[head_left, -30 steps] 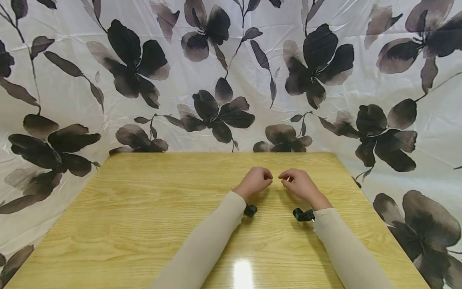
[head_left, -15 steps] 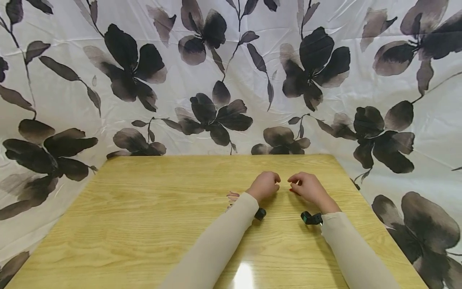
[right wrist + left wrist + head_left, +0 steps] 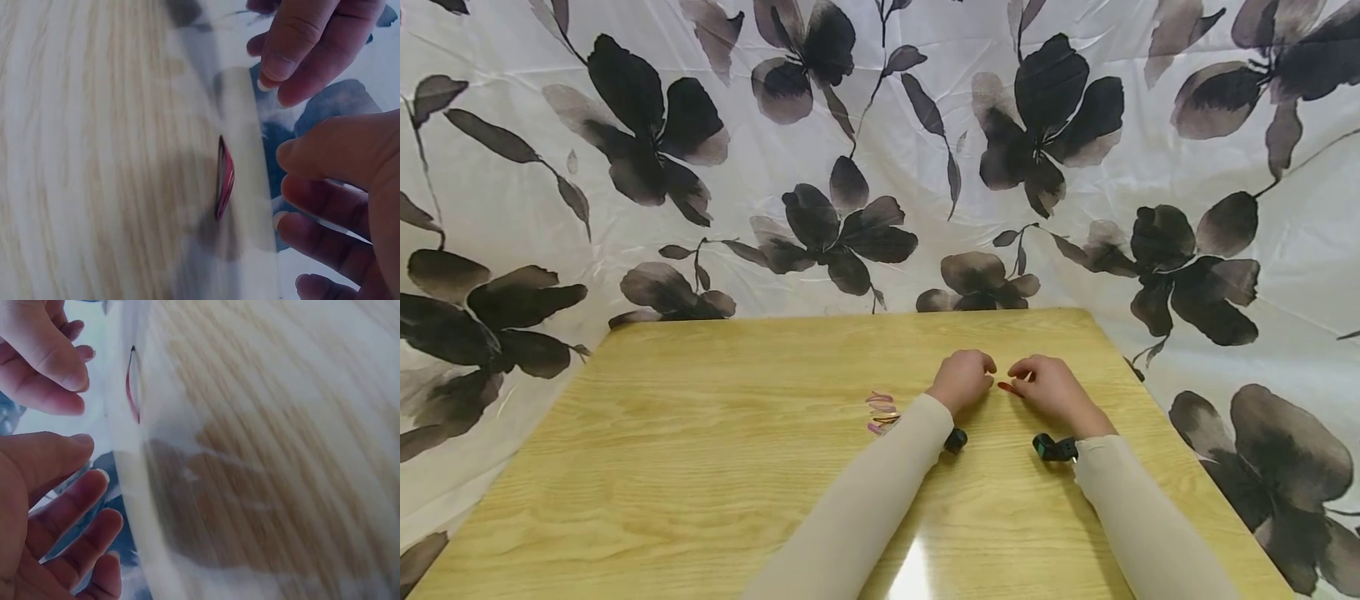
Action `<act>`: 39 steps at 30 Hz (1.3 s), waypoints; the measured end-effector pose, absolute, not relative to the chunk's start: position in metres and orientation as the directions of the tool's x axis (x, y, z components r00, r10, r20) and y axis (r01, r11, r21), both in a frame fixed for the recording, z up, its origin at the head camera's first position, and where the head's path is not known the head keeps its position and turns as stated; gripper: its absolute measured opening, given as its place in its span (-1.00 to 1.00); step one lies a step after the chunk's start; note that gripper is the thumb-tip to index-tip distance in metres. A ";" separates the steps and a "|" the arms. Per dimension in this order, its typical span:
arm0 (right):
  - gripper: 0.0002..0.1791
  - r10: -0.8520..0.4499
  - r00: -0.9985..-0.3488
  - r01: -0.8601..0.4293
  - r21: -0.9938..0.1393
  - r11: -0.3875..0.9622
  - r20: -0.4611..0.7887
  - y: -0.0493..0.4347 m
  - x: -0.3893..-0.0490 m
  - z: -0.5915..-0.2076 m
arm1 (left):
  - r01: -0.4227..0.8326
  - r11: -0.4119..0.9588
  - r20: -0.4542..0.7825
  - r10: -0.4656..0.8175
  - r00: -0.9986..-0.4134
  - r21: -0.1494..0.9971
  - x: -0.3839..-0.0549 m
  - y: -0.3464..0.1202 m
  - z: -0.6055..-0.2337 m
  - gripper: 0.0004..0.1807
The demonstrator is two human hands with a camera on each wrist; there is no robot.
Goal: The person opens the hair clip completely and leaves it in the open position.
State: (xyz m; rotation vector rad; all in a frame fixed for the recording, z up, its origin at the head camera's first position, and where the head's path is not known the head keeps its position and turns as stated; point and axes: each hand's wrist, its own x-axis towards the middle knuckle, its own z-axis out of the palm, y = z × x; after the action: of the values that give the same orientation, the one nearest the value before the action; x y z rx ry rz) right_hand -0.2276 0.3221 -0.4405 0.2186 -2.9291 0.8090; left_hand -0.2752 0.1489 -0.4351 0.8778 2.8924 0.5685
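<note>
A slim red curved thing (image 3: pixel 1010 388), shaped like a hair clip, lies on the table between the two hands. In the right wrist view the red thing (image 3: pixel 225 178) shows as a narrow loop on the wood, apart from the fingers. My left hand (image 3: pixel 964 379) hovers just left of it, its loosely bent fingers holding nothing. From the right, my right hand (image 3: pixel 1051 385) reaches over it with thumb and fingers parted. The left wrist view shows spread fingers (image 3: pixel 75 500) and bare space between fingers and thumb.
Several small slim pieces (image 3: pixel 880 410), pink, purple and gold, lie in a column beside the left forearm, which partly hides them. The wooden table (image 3: pixel 700 433) ends at a floral cloth (image 3: pixel 850 125) behind and at the sides.
Both hands have shifted a little to the right. The red thing, unseen at first, has come into view under the right fingers. The left sleeve has uncovered the column of slim pieces.
</note>
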 end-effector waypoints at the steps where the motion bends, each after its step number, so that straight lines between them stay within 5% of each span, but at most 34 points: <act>1: -0.79 -0.112 -0.985 -0.164 -0.498 0.852 0.132 0.323 -0.227 -0.441 | 0.520 0.775 0.045 0.542 -0.839 0.359 -0.275 0.151 -0.435 -0.76; 29: -0.88 -0.136 -0.988 -0.151 -0.399 0.904 0.066 0.332 -0.226 -0.452 | 0.474 0.860 -0.026 0.487 -0.873 0.189 -0.269 0.165 -0.446 -0.70; 39: -0.87 -0.142 -0.986 -0.163 -0.380 0.910 0.084 0.330 -0.227 -0.451 | 0.506 0.834 -0.009 0.520 -0.854 0.220 -0.268 0.161 -0.439 -0.71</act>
State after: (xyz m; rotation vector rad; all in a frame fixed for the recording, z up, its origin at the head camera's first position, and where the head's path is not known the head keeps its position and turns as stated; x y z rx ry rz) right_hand -0.2274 0.3297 -0.4506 0.2412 -3.0169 0.6072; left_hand -0.2677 0.1609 -0.4391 0.8236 2.9427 0.3233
